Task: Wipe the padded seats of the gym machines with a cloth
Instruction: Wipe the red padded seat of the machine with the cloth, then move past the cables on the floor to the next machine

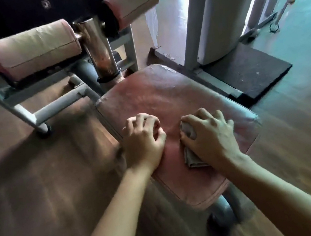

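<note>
Beyond both hands stands the gym machine's grey frame (61, 105) with a padded roller (34, 49), and right beneath the hands lies the worn pink seat (159, 96), mid-wipe by the look of it. The left hand (144, 140) rests near the seat's edge, fingers loosely curled and holding nothing, while just beside it the right hand (209, 135) is clamped over the bunched grey cloth (193, 159), pressing it into the padding. Next, I'd say, comes a firm sweep away from the hands across the seat's far half

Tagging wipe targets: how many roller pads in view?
2. Left roller pad beside the rusty post; right roller pad up and right of it; both beyond the seat. Others may be hidden.
</note>
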The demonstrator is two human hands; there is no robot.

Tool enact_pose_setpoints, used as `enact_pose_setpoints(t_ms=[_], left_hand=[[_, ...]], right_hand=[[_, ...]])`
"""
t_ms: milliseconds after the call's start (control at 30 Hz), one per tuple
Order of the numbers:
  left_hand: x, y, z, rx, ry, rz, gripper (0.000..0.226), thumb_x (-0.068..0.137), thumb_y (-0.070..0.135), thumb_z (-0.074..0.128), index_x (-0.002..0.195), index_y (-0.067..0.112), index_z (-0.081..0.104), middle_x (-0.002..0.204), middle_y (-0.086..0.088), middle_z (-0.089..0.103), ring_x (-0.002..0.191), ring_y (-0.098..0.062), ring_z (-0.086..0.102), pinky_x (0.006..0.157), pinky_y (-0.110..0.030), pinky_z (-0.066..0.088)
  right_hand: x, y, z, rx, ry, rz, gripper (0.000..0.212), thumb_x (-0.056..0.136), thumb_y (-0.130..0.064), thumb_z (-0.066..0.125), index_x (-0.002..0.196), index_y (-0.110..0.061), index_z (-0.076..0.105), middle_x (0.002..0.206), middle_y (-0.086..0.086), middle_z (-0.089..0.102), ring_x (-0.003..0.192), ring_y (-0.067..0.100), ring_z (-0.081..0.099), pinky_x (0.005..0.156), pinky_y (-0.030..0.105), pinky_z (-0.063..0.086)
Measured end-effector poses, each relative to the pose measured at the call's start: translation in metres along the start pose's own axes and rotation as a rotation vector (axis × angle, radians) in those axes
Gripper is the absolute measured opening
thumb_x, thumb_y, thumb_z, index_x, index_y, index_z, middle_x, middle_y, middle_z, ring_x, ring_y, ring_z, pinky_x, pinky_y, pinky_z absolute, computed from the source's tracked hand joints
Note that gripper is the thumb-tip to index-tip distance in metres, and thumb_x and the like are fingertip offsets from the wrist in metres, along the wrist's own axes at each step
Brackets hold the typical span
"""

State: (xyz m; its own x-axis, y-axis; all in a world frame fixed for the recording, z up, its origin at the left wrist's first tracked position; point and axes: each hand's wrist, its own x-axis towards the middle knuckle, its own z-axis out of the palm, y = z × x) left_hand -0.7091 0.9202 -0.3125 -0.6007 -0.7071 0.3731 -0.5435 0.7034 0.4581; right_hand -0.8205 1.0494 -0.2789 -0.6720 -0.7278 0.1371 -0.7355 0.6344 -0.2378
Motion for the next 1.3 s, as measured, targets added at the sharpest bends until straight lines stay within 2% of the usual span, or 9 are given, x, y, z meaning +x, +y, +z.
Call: enact_pose_setpoints(t_ms=[100, 200, 300, 567, 733, 800, 967, 1167, 1300], left_hand=[[0.013, 0.008, -0.029, 0.115, -0.237, 0.007, 0.019, 0.086, 0.034, 0.061, 0.100, 0.024, 0.071, 0.110, 0.004, 0.064, 0.106, -0.029, 0.055, 0.089, -0.040, 0.044], [0.028, 0.030, -0.076, 0.170, -0.535, -0.076, 0.024, 0.094, 0.036, 0.058, 0.115, 0.027, 0.065, 0.115, 0.004, 0.067, 0.112, -0.027, 0.060, 0.089, -0.036, 0.047], [0.034, 0.056, -0.133, 0.200, -0.597, -0.099, 0.023, 0.095, 0.037, 0.054, 0.112, 0.027, 0.066, 0.110, 0.001, 0.070, 0.110, -0.026, 0.064, 0.087, -0.036, 0.048], [0.039, 0.141, -0.338, 0.157, -0.442, -0.086, 0.025, 0.098, 0.043, 0.053, 0.102, 0.026, 0.071, 0.104, 0.005, 0.069, 0.103, -0.022, 0.061, 0.092, -0.037, 0.042], [0.034, 0.202, -0.450, 0.151, -0.318, -0.110, 0.023, 0.096, 0.045, 0.055, 0.105, 0.030, 0.070, 0.106, 0.008, 0.067, 0.104, -0.020, 0.060, 0.091, -0.038, 0.043], [0.029, 0.226, -0.484, 0.153, -0.281, -0.175, 0.022, 0.094, 0.046, 0.057, 0.103, 0.031, 0.070, 0.105, 0.010, 0.067, 0.103, -0.018, 0.060, 0.086, -0.035, 0.042], [0.011, 0.287, -0.550, 0.228, -0.148, -0.333, 0.016, 0.092, 0.043, 0.062, 0.100, 0.032, 0.070, 0.100, 0.010, 0.067, 0.097, -0.019, 0.061, 0.079, -0.034, 0.044], [-0.047, 0.349, -0.607, 0.305, 0.029, -0.553, 0.020, 0.093, 0.031, 0.065, 0.111, 0.027, 0.072, 0.112, 0.008, 0.066, 0.107, -0.020, 0.058, 0.084, -0.032, 0.043], [-0.112, 0.373, -0.635, 0.374, 0.136, -0.732, 0.022, 0.090, 0.032, 0.062, 0.107, 0.028, 0.075, 0.108, 0.007, 0.070, 0.100, -0.021, 0.064, 0.078, -0.030, 0.044]], right_hand=[[0.007, -0.007, -0.023, -0.050, -0.204, 0.018, 0.032, 0.090, -0.050, 0.059, 0.119, -0.038, 0.062, 0.120, -0.006, 0.056, 0.111, 0.031, 0.051, 0.083, 0.044, 0.044], [0.013, -0.013, -0.054, -0.007, -0.381, 0.050, 0.022, 0.085, -0.042, 0.061, 0.105, -0.033, 0.067, 0.108, -0.002, 0.059, 0.101, 0.032, 0.061, 0.077, 0.040, 0.053], [0.006, -0.022, -0.101, 0.056, -0.443, 0.057, 0.021, 0.081, -0.044, 0.063, 0.094, -0.030, 0.071, 0.096, -0.002, 0.064, 0.089, 0.026, 0.065, 0.067, 0.031, 0.047], [-0.022, -0.092, -0.345, 0.270, -0.332, -0.073, 0.028, 0.079, -0.055, 0.070, 0.103, -0.043, 0.073, 0.096, -0.019, 0.063, 0.089, 0.005, 0.058, 0.077, 0.025, 0.045], [-0.032, -0.121, -0.459, 0.254, -0.382, -0.179, 0.042, 0.071, -0.067, 0.064, 0.103, -0.042, 0.070, 0.096, -0.015, 0.067, 0.088, 0.009, 0.061, 0.073, 0.027, 0.050], [-0.035, -0.125, -0.491, 0.280, -0.359, -0.222, 0.055, 0.062, -0.076, 0.053, 0.102, -0.042, 0.070, 0.093, -0.013, 0.067, 0.086, 0.012, 0.063, 0.074, 0.033, 0.053], [-0.038, -0.125, -0.557, 0.321, -0.361, -0.416, 0.028, 0.078, -0.056, 0.069, 0.102, -0.042, 0.069, 0.096, -0.016, 0.064, 0.089, 0.012, 0.061, 0.072, 0.031, 0.049], [-0.059, -0.128, -0.609, 0.319, -0.375, -0.750, 0.034, 0.077, -0.057, 0.068, 0.108, -0.042, 0.069, 0.103, -0.014, 0.069, 0.092, 0.014, 0.064, 0.080, 0.036, 0.053], [-0.093, -0.149, -0.620, 0.304, -0.451, -0.987, 0.034, 0.079, -0.059, 0.067, 0.107, -0.041, 0.068, 0.106, -0.014, 0.067, 0.093, 0.014, 0.064, 0.079, 0.037, 0.053]])
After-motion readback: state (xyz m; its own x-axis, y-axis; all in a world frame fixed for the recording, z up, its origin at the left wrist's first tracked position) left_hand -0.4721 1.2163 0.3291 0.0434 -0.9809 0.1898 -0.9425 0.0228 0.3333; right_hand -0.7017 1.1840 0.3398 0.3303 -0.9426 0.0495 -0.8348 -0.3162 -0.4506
